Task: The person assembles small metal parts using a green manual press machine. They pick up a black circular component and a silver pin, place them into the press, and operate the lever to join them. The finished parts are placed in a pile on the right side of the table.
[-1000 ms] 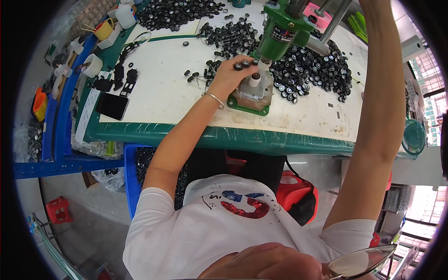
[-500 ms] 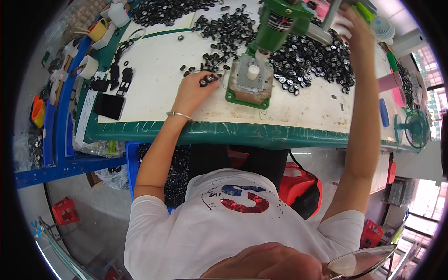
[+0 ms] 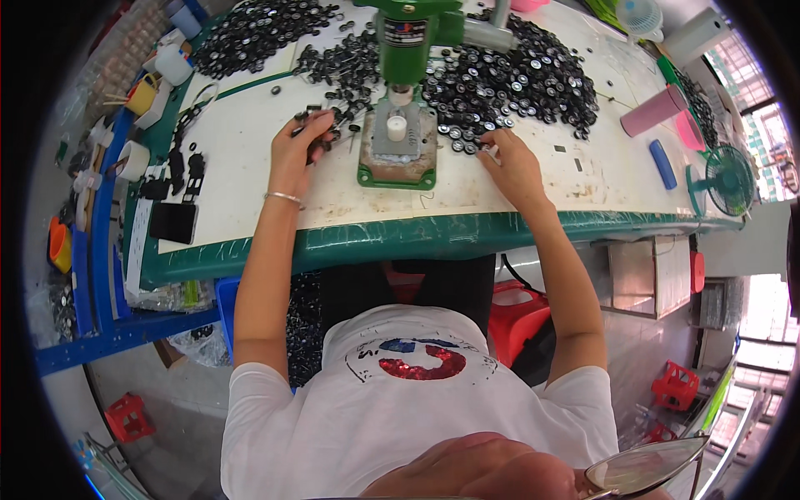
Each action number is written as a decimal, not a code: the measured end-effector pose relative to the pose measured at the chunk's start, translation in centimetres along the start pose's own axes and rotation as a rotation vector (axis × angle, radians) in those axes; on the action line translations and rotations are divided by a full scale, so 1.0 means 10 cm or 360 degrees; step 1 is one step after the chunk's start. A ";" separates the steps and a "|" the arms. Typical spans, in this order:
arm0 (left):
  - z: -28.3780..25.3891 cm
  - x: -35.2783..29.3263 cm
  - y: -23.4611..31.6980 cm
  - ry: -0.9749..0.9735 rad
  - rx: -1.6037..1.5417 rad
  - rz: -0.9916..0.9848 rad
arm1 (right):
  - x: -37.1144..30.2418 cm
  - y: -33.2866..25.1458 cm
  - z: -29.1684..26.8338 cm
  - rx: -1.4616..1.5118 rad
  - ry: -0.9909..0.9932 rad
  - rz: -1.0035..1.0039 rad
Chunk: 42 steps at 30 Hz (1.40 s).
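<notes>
My left hand (image 3: 298, 148) is curled round several small black wheels (image 3: 320, 148), left of the green press; some thin metal pins show among the wheels nearby. My right hand (image 3: 515, 169) is at the near edge of a pile of black wheels with silvery hubs (image 3: 521, 79). Its thumb and fingers are pinched together, and what is between them is too small to make out. Between the hands stands the green hand press (image 3: 404, 54). On its base plate (image 3: 396, 171) a white round peg (image 3: 397, 127) sits under the ram, with nothing visible on top.
More black wheels lie in a heap (image 3: 258, 37) at the far left. A phone (image 3: 173, 223) and black plastic parts (image 3: 177, 162) lie on the table's left side. To the right are a pink cylinder (image 3: 652, 111), a blue bar (image 3: 662, 164) and a green fan (image 3: 727, 181).
My right hand has come down from the press lever to the near edge of the wheel pile. My left hand still holds wheels. The whole view has shifted.
</notes>
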<state>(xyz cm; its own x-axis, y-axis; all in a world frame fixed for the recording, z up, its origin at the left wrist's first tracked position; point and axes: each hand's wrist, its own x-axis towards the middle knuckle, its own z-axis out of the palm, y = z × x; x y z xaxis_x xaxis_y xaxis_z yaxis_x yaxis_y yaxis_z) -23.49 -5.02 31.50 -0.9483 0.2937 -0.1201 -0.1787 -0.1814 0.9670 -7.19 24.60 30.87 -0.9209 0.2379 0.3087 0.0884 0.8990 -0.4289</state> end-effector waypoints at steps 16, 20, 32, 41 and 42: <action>0.31 -0.06 0.04 -0.0427 -0.0366 -0.0144 | 0.53 -0.94 0.22 0.0881 -0.0142 -0.0239; 0.30 -0.10 0.05 -0.0413 -0.0306 -0.0102 | 0.50 -0.94 0.27 0.0889 -0.0034 -0.0284; 0.35 -0.02 -0.03 -0.0424 -0.0286 -0.0079 | 0.57 -0.91 0.34 0.1502 -0.0302 0.0211; 0.45 -0.10 0.09 -0.0406 -0.0167 0.0004 | 0.67 -0.77 0.33 0.1782 -0.0606 0.0587; 0.45 -0.09 0.09 -0.0410 -0.0154 0.0002 | 0.66 -0.76 0.34 0.1714 -0.0538 0.0529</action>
<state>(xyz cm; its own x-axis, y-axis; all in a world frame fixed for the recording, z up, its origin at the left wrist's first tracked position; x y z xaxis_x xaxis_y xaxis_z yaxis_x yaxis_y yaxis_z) -21.56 -1.19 33.50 -0.8527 0.5204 -0.0459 -0.2135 -0.2670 0.9398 -15.25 18.13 33.26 -0.9812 0.1469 -0.1250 0.1261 -0.0022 -0.9920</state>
